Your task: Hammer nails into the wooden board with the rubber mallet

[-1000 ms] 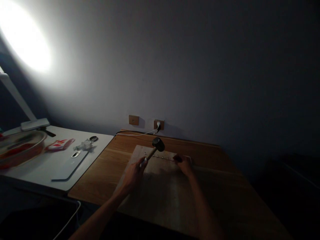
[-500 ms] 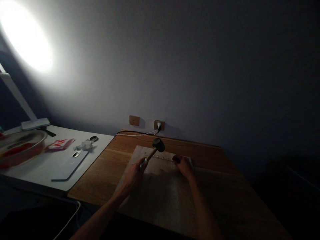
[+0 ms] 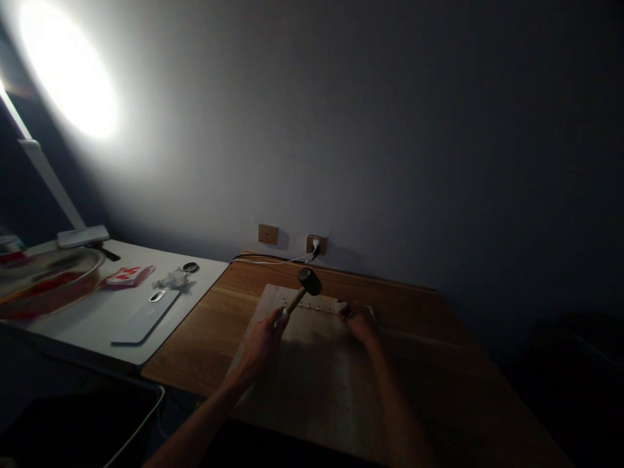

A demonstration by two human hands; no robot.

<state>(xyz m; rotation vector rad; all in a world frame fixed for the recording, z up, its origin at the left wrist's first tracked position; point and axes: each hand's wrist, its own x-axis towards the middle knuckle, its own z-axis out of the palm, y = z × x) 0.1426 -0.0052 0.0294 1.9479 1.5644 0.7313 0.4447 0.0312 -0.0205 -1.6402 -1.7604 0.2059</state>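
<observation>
My left hand (image 3: 260,341) is closed around the wooden handle of a black-headed mallet (image 3: 309,281), whose head hangs just above the far edge of a pale wooden board (image 3: 312,377). A row of small nails (image 3: 312,307) stands along that far edge. My right hand (image 3: 359,322) rests on the board near the right end of the row, its fingers pinched together on something small that I cannot make out. The board lies on a brown wooden table (image 3: 219,312).
A white table (image 3: 88,325) at the left carries a flat grey device (image 3: 146,315), a red and white packet (image 3: 127,275), a round bowl (image 3: 43,286) and a lamp base (image 3: 82,235). Wall sockets (image 3: 316,244) with a white cable sit behind the board. The right side is dark.
The view has shifted slightly to the left. The mallet and both hands stay nearly in the same place over the board's far edge.
</observation>
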